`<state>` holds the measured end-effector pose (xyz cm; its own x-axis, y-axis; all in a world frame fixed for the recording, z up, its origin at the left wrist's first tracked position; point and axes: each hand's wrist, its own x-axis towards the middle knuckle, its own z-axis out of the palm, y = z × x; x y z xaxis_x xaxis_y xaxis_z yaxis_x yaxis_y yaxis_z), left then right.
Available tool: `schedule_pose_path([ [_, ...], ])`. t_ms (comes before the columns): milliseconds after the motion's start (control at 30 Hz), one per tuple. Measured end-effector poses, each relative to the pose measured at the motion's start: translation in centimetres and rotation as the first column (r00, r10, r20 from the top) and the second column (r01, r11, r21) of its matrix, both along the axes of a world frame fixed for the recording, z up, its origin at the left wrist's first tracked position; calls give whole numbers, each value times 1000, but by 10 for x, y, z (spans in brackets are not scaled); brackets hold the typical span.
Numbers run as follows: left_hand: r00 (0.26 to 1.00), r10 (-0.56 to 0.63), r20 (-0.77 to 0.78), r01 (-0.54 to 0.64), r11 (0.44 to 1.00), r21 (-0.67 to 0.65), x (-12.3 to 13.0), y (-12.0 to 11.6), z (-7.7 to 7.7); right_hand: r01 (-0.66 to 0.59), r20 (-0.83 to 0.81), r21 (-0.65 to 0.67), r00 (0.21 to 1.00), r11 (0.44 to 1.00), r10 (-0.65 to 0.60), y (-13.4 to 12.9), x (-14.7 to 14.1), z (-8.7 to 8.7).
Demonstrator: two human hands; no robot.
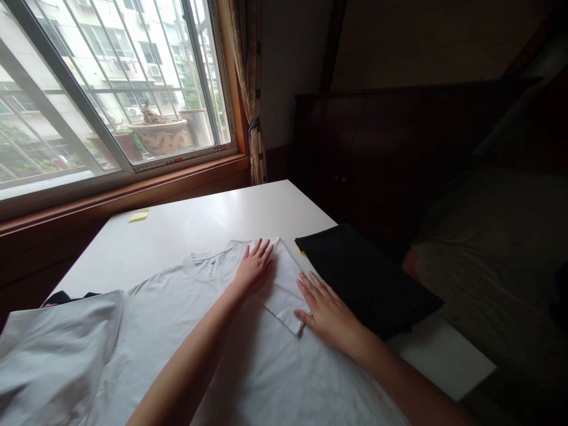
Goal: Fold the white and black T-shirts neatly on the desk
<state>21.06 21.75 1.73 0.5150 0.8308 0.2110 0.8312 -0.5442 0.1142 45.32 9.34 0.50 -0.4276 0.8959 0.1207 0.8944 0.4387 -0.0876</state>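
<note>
At lower centre, a shirt (168,319) lay on the table (186,222) left of a cloth (368,281); upper left, 2 pots (166,137) stood beyond the window (110,77).

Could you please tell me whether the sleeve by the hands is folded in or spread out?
Folded in: the sleeve lies across the white shirt, its hem on the shirt's body.

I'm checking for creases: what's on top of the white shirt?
The left hand and right hand rest on the white shirt; fabric directly beneath them is covered, so creases there can't be seen.

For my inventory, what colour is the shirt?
The shirt is white, seen best in the head view.
</note>
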Motion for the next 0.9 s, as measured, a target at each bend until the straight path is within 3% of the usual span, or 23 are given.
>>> schedule_pose_path([
  [200,983,-180,-32,177,980,-86,-75,-52,4,-82,-64,10,995,997,82,30,-28,27],
  [333,983,-172,-60,164,980,-113,-105,-73,12,-173,-87,-64,982,983,167,53,-64,23],
  [467,985,-144,-91,133,984,-119,-114,-79,15,-208,-86,-69,976,976,202,59,-82,8],
  [667,985,-144,-93,134,985,-112,-114,-74,12,-157,-88,-64,985,986,151,67,-76,1],
  [900,982,-156,-103,145,984,-105,-112,-62,8,73,-56,-94,995,993,-79,107,-75,0],
])
